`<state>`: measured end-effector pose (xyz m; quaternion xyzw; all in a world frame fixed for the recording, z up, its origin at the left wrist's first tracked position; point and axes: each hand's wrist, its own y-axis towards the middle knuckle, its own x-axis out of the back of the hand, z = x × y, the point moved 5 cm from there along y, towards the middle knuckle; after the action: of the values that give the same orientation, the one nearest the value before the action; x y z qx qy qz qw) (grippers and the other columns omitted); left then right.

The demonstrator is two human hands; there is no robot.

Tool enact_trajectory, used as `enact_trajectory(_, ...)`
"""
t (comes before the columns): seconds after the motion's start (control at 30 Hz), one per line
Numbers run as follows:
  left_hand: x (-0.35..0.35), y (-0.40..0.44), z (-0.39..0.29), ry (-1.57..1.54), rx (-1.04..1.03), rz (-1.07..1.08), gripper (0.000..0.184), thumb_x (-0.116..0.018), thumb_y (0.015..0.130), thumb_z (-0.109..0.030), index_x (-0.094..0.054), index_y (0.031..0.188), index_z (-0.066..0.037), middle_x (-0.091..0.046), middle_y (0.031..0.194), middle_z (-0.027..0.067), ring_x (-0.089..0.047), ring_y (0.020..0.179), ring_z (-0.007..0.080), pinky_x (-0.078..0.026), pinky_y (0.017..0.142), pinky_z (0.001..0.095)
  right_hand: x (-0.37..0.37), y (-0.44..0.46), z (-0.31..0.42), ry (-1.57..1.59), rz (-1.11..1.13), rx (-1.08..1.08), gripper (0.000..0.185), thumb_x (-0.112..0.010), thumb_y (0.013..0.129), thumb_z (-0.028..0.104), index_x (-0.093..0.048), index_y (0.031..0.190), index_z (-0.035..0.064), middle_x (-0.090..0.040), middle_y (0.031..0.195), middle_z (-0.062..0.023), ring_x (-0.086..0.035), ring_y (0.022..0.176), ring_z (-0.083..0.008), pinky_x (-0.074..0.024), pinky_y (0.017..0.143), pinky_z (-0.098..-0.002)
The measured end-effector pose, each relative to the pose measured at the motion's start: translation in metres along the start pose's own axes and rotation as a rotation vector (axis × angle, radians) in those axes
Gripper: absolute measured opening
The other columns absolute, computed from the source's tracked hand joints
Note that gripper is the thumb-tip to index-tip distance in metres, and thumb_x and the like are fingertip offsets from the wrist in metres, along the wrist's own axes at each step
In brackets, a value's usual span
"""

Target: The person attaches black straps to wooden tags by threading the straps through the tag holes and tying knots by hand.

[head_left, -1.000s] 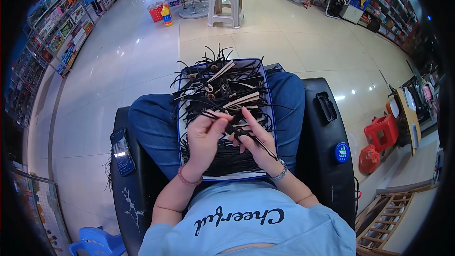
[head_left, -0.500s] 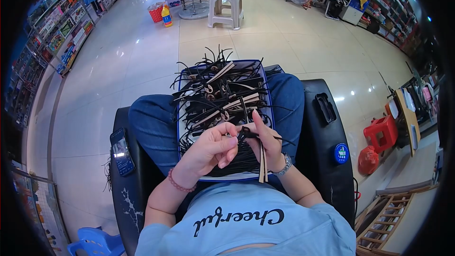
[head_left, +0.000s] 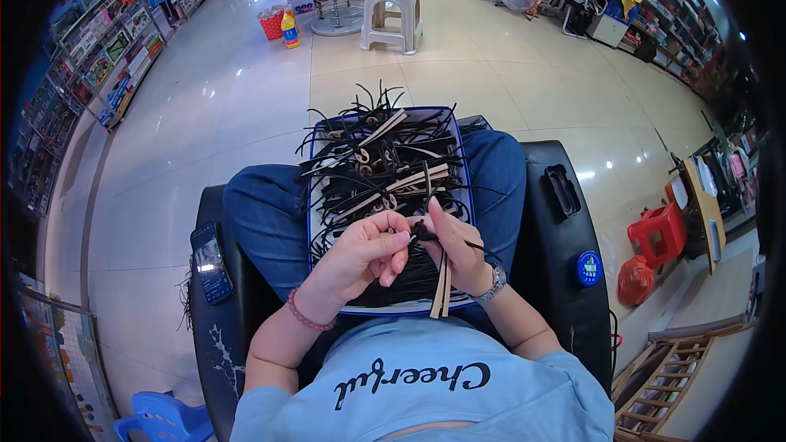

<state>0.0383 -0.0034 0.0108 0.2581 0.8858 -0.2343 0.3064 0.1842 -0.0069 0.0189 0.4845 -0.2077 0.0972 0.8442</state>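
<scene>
My right hand (head_left: 460, 252) is closed around a bundle of narrow black strips with pale beige undersides (head_left: 442, 285), like leather straps. Two strip ends hang below the palm, and a thin black end sticks out to the right. A dark knot (head_left: 421, 232) sits by the raised thumb. My left hand (head_left: 364, 252) pinches thumb and forefinger beside that knot; what lies between the fingertips is too small to make out. Beneath both hands, a blue-rimmed white tray (head_left: 455, 127) on my lap holds a heap of similar black and beige strips (head_left: 385, 160).
A phone (head_left: 211, 263) lies on the left armrest of the black chair. On the right armrest are a black holder (head_left: 562, 188) and a round blue item (head_left: 589, 268). A grey stool (head_left: 392, 12) stands ahead, and a red stool (head_left: 659, 231) to the right.
The hanging beige strip ends have swung slightly left. My right hand has turned a little and its thumb moved left, while my left hand keeps its pinch by the knot.
</scene>
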Motion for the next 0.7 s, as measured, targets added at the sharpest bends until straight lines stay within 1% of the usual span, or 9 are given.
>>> enact_trajectory(0.17, 0.0037, 0.0033, 0.0031, 0.029, -0.007, -0.04, 0.011, -0.057, 0.093, -0.012, -0.049, 0.1, -0.008, -0.056, 0.058, 0.0033, -0.049, 0.039, 0.0088, -0.04, 0.037, 0.0185, -0.0003, -0.0004, 0.0017, -0.056, 0.041, 0.047, 0.064, -0.066, 0.074, -0.005, -0.043, 0.134, -0.0052, -0.063, 0.108, -0.019, -0.065, 0.091, -0.032, -0.0533, 0.074, -0.0343)
enact_trajectory(0.27, 0.0026, 0.0041, 0.0013, 0.072, -0.021, -0.057, 0.014, -0.057, 0.092, -0.011, -0.048, 0.102, -0.007, -0.056, 0.057, 0.0036, -0.05, 0.039, 0.0089, -0.041, 0.036, 0.0182, 0.0013, 0.0022, 0.001, -0.049, 0.079, 0.089, 0.069, -0.064, 0.073, -0.006, -0.039, 0.137, -0.0055, -0.064, 0.103, -0.0189, -0.065, 0.084, -0.0334, -0.0528, 0.071, -0.0349)
enact_trajectory(0.37, 0.0005, 0.0042, -0.003, 0.096, -0.029, -0.028, 0.016, -0.056, 0.092, -0.009, -0.046, 0.104, -0.007, -0.057, 0.059, 0.0044, -0.052, 0.041, 0.0093, -0.042, 0.037, 0.0187, 0.0001, -0.0028, -0.0044, -0.056, 0.224, 0.035, 0.069, -0.065, 0.072, -0.006, -0.039, 0.136, -0.0055, -0.063, 0.104, -0.0193, -0.065, 0.084, -0.0327, -0.0532, 0.068, -0.0334)
enact_trajectory(0.53, 0.002, 0.005, -0.0023, 0.132, -0.019, -0.045, 0.017, -0.054, 0.092, -0.006, -0.047, 0.107, -0.007, -0.058, 0.06, 0.0049, -0.053, 0.04, 0.0097, -0.043, 0.037, 0.0185, 0.0006, 0.0029, -0.0013, -0.058, 0.247, 0.044, 0.068, -0.065, 0.071, -0.006, -0.042, 0.135, -0.0044, -0.062, 0.104, -0.0189, -0.065, 0.081, -0.031, -0.053, 0.065, -0.0315)
enact_trajectory(0.7, 0.0036, 0.0039, 0.0006, 0.118, -0.072, -0.08, 0.018, -0.053, 0.09, -0.004, -0.05, 0.108, -0.006, -0.058, 0.059, 0.0045, -0.054, 0.042, 0.009, -0.045, 0.037, 0.0177, 0.0001, 0.0053, -0.0024, -0.064, 0.273, 0.053, 0.066, -0.067, 0.07, -0.004, -0.044, 0.132, -0.0053, -0.063, 0.103, -0.0185, -0.065, 0.08, -0.0304, -0.0526, 0.064, -0.0312)
